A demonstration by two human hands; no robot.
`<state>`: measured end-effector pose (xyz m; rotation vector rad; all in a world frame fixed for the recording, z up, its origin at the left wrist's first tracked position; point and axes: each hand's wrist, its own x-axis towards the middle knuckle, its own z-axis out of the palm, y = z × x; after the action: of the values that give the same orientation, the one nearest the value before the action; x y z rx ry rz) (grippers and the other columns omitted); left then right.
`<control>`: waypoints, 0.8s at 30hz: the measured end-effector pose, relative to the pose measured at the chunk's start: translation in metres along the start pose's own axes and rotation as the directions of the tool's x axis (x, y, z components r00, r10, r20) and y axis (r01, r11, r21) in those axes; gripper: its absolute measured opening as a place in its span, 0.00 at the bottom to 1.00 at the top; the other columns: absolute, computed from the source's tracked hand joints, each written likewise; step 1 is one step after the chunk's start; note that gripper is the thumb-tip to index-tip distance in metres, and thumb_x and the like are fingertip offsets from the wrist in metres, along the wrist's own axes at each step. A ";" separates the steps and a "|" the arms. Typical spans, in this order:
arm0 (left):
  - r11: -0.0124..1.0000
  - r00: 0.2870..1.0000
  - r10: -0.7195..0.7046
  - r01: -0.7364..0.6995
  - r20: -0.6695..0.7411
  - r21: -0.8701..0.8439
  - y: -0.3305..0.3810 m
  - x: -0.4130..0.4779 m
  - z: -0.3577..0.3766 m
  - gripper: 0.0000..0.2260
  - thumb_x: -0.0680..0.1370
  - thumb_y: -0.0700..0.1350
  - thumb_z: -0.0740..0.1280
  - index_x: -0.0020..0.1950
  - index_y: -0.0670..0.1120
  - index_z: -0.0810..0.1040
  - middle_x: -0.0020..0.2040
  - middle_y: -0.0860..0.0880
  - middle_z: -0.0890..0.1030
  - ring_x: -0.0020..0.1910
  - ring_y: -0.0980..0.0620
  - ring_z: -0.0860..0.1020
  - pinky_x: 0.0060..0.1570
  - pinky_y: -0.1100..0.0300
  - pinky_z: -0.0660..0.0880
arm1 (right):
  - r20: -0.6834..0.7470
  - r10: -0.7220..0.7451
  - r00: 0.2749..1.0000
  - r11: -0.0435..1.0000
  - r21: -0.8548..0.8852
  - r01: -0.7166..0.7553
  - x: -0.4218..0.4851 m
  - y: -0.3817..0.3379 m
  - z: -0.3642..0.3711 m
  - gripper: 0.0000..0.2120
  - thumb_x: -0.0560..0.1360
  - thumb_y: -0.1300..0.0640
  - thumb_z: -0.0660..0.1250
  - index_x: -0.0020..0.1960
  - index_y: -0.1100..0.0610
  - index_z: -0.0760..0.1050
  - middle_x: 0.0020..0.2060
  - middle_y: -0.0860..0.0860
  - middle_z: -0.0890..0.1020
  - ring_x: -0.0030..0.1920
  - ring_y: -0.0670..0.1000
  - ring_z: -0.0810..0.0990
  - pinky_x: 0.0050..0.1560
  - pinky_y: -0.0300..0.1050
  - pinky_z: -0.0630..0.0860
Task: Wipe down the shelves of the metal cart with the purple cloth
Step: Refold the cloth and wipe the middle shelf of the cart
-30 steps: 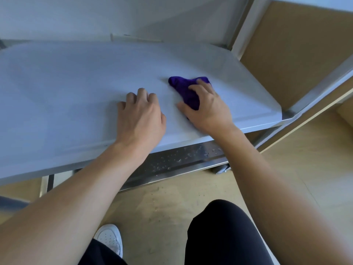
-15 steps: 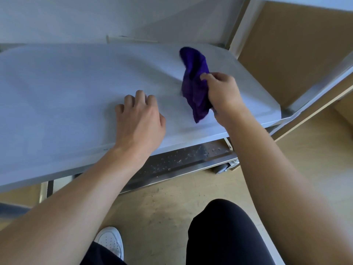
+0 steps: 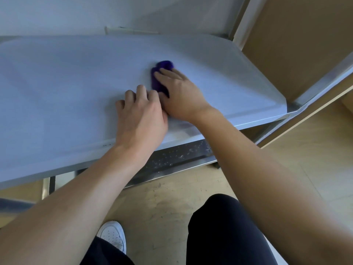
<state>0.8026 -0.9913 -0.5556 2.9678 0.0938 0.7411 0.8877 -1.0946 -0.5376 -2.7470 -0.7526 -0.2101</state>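
Head view: the cloth point(image 3: 157, 79), which dangled lifted half a second ago, is back down on the shelf point(image 3: 66, 77), bunched under the right hand point(image 3: 181, 94), whose fairly straight fingers press it flat. The left hand point(image 3: 139, 115) stays spread on the shelf, holding nothing. Wiping likely resumes; the lower shelf point(image 3: 177, 155) shows droplets.

Left hand point(image 3: 139, 115) rests palm-down on the cart shelf point(image 3: 57, 83) near its front edge, fingers loosely bent, holding nothing. Right hand point(image 3: 181, 94) touches it, further onto the shelf, fingers stretched flat on the purple cloth point(image 3: 162, 67). Both bare forearms cross the shelf's front edge.
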 end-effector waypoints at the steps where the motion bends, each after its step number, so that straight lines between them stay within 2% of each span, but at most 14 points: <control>1: 1.000 1.000 -0.003 0.003 0.003 -0.006 -0.001 0.000 -0.001 0.05 0.74 0.40 0.63 0.45 0.39 0.74 0.45 0.39 0.74 0.44 0.37 0.73 0.39 0.50 0.60 | 0.008 -0.046 0.999 0.998 0.041 0.046 0.004 -0.005 0.001 0.24 0.78 0.54 0.59 0.74 0.51 0.64 0.74 0.48 0.65 0.76 0.51 0.58 0.74 0.44 0.57; 3: 0.999 1.000 -0.017 0.017 0.021 -0.028 -0.003 -0.002 -0.002 0.07 0.75 0.41 0.61 0.49 0.38 0.76 0.48 0.39 0.75 0.47 0.37 0.73 0.41 0.48 0.64 | 0.054 -0.070 0.996 0.992 0.110 0.064 0.014 0.005 -0.002 0.23 0.78 0.55 0.60 0.73 0.46 0.66 0.74 0.46 0.65 0.75 0.49 0.60 0.72 0.43 0.61; 4: 0.999 0.999 -0.023 0.024 0.031 -0.042 -0.005 -0.003 -0.003 0.09 0.76 0.41 0.61 0.50 0.38 0.76 0.49 0.40 0.75 0.48 0.37 0.73 0.43 0.47 0.66 | 0.072 -0.022 0.997 0.992 0.122 0.013 0.015 0.017 -0.006 0.23 0.78 0.56 0.60 0.73 0.44 0.66 0.74 0.45 0.65 0.74 0.49 0.62 0.70 0.42 0.61; 6: 0.998 0.999 -0.022 0.024 0.035 -0.059 -0.005 -0.003 -0.003 0.09 0.77 0.42 0.61 0.52 0.39 0.77 0.51 0.40 0.75 0.49 0.38 0.74 0.45 0.46 0.67 | 0.024 0.168 0.985 0.981 0.088 -0.170 0.012 0.053 -0.017 0.23 0.78 0.58 0.58 0.72 0.45 0.67 0.74 0.48 0.65 0.73 0.52 0.65 0.68 0.41 0.61; 8: 0.998 1.000 -0.014 0.015 0.020 -0.053 -0.003 -0.003 -0.003 0.08 0.76 0.42 0.61 0.50 0.39 0.76 0.50 0.40 0.75 0.48 0.38 0.74 0.43 0.48 0.65 | -0.046 0.402 0.915 0.916 0.000 -0.402 0.007 0.086 -0.029 0.21 0.79 0.58 0.56 0.72 0.52 0.67 0.74 0.54 0.65 0.72 0.57 0.64 0.69 0.46 0.63; 10: 0.999 1.000 -0.010 0.011 0.015 -0.038 0.001 -0.001 -0.002 0.06 0.76 0.41 0.62 0.48 0.39 0.75 0.48 0.40 0.74 0.46 0.38 0.73 0.41 0.50 0.61 | -0.061 0.512 0.857 0.853 -0.086 -0.515 0.008 0.095 -0.030 0.19 0.81 0.54 0.53 0.69 0.61 0.69 0.71 0.59 0.68 0.71 0.59 0.64 0.70 0.49 0.62; 12: 1.000 1.000 -0.013 0.014 0.024 -0.018 0.003 0.000 -0.002 0.05 0.75 0.40 0.62 0.47 0.39 0.74 0.47 0.39 0.74 0.46 0.39 0.73 0.41 0.50 0.59 | -0.085 0.421 0.903 0.900 -0.084 -0.428 0.016 0.073 -0.023 0.19 0.82 0.53 0.52 0.63 0.64 0.72 0.66 0.61 0.72 0.67 0.60 0.69 0.66 0.48 0.64; 15: 1.000 0.999 -0.025 0.025 0.028 0.000 0.004 0.000 -0.002 0.04 0.73 0.39 0.64 0.45 0.39 0.75 0.46 0.39 0.75 0.45 0.38 0.74 0.40 0.50 0.59 | -0.040 0.048 0.998 0.998 -0.032 -0.050 0.033 0.015 -0.005 0.15 0.82 0.57 0.54 0.59 0.62 0.75 0.63 0.58 0.76 0.64 0.57 0.72 0.59 0.42 0.63; 17: 0.999 0.999 -0.031 0.030 0.022 0.010 0.003 0.001 -0.001 0.05 0.71 0.38 0.66 0.45 0.39 0.76 0.45 0.40 0.76 0.44 0.38 0.75 0.39 0.51 0.60 | 0.013 -0.126 0.992 0.991 -0.035 0.127 0.038 -0.014 0.003 0.14 0.82 0.56 0.55 0.61 0.59 0.75 0.63 0.53 0.77 0.64 0.54 0.72 0.53 0.38 0.63; 19: 0.999 0.999 -0.030 0.030 0.010 0.013 0.001 0.001 0.000 0.06 0.71 0.37 0.66 0.46 0.39 0.77 0.46 0.40 0.76 0.44 0.38 0.75 0.39 0.51 0.60 | 0.031 -0.129 0.991 0.991 -0.023 0.129 0.039 -0.019 0.004 0.15 0.82 0.55 0.55 0.65 0.54 0.74 0.66 0.49 0.75 0.65 0.52 0.71 0.54 0.38 0.65; 21: 1.000 1.000 -0.017 0.017 0.009 -0.002 0.001 0.001 -0.002 0.05 0.72 0.38 0.65 0.46 0.39 0.76 0.46 0.39 0.75 0.44 0.38 0.74 0.39 0.51 0.60 | 0.042 -0.044 0.998 0.998 0.041 0.042 0.035 -0.002 -0.001 0.18 0.82 0.53 0.56 0.70 0.50 0.70 0.72 0.46 0.69 0.70 0.51 0.68 0.62 0.41 0.65; 24: 1.000 0.999 0.002 -0.002 0.033 -0.004 0.003 0.001 -0.006 0.06 0.75 0.41 0.63 0.46 0.39 0.75 0.47 0.40 0.75 0.46 0.38 0.74 0.40 0.50 0.60 | -0.009 0.197 0.980 0.979 0.059 -0.196 0.027 0.042 -0.013 0.18 0.81 0.53 0.57 0.71 0.49 0.69 0.73 0.47 0.67 0.71 0.54 0.67 0.66 0.42 0.63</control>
<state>0.8007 -0.9934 -0.5497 2.9752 0.0875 0.6920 0.9314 -1.1205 -0.5290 -2.7384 -0.4712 -0.1639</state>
